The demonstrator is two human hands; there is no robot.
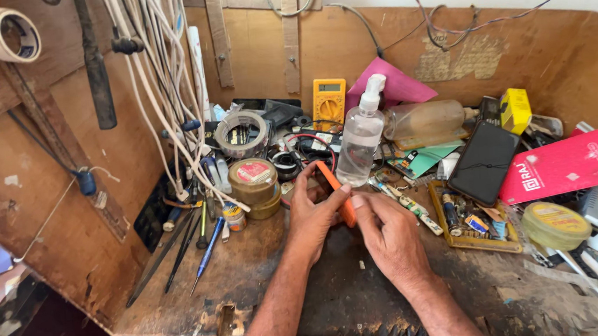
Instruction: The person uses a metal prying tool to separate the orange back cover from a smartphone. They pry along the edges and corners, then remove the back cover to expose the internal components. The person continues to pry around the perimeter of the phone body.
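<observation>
Both of my hands meet over the middle of a cluttered wooden workbench [237, 291]. My left hand [310, 213] and my right hand [388, 232] together grip a small flat orange object [334, 188], which stands tilted between my fingers. The left thumb presses its upper edge; my right fingers pinch its lower end. Just behind it stands a clear spray bottle [360, 135] with a white nozzle.
A yellow multimeter [329, 103], tape rolls [242, 133], round tins [254, 181] and a tangle of white cables [159, 79] crowd the back. Screwdrivers [199, 245] lean at the left. A black phone [484, 162], red booklet [569, 163], parts tray [475, 222] and yellow tape roll [555, 224] lie at right.
</observation>
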